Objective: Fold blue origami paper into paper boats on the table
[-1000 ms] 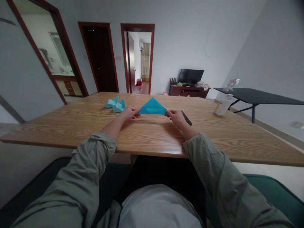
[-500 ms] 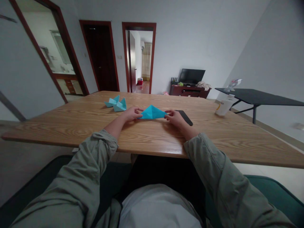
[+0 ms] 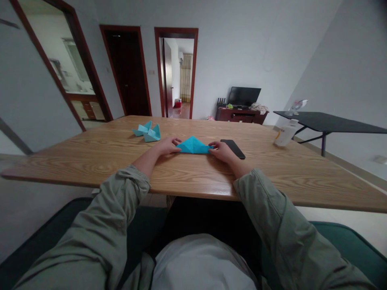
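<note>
Tabletop of pale wood grain is stretching across the room, and beyond its right side a black folding table is standing. A flat-screen television is sitting on a cabinet by the far wall. On the wood, well off to the right, a white plastic bottle is leaning. Straight in front of the seated person, a bright blue folded paper is stretching between two hands, its peak pointing away. The left hand is pinching one end, the right hand the other. Near the left hand, a paler blue origami figure is resting. Just beside the right hand, a black smartphone is lying flat.
</note>
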The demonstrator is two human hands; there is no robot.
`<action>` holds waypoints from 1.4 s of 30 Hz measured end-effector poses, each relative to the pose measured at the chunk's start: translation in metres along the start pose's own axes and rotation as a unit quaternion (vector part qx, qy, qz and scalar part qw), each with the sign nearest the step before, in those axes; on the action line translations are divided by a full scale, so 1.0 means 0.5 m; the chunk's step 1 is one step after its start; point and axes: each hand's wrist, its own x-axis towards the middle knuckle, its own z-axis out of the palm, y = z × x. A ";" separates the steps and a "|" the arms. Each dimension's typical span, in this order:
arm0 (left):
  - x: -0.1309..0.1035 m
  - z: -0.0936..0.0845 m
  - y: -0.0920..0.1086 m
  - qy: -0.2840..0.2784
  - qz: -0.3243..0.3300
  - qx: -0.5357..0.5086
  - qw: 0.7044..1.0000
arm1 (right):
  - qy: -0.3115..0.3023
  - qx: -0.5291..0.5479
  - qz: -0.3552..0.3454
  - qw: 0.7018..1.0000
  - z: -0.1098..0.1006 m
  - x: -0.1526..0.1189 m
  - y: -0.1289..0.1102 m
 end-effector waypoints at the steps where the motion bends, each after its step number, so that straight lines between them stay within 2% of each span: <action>1: 0.001 -0.001 -0.001 0.007 0.003 0.022 1.000 | 0.000 -0.003 0.001 1.000 0.000 -0.001 0.000; 4: 0.001 -0.005 -0.001 0.009 0.019 0.076 0.997 | -0.004 -0.008 -0.003 1.000 -0.002 -0.006 -0.007; 9: -0.005 -0.010 0.003 -0.018 0.024 0.137 0.990 | -0.014 -0.020 -0.008 1.000 -0.009 -0.020 -0.023; 19: -0.010 -0.014 0.013 -0.023 0.070 0.181 0.981 | -0.030 -0.033 -0.011 0.999 -0.011 -0.021 -0.027; 24: -0.006 -0.012 0.004 -0.031 0.055 0.159 0.985 | -0.040 -0.030 -0.045 0.998 -0.009 -0.020 -0.026; 29: -0.003 -0.007 0.002 0.000 0.030 0.128 0.991 | -0.019 -0.005 -0.018 1.000 -0.005 -0.019 -0.023; 36: -0.005 -0.001 0.010 0.020 -0.020 0.126 0.992 | -0.030 -0.038 -0.029 0.998 -0.005 -0.025 -0.028; 42: -0.005 -0.004 0.011 0.016 -0.044 0.197 0.979 | -0.036 -0.084 -0.046 0.995 -0.004 -0.029 -0.032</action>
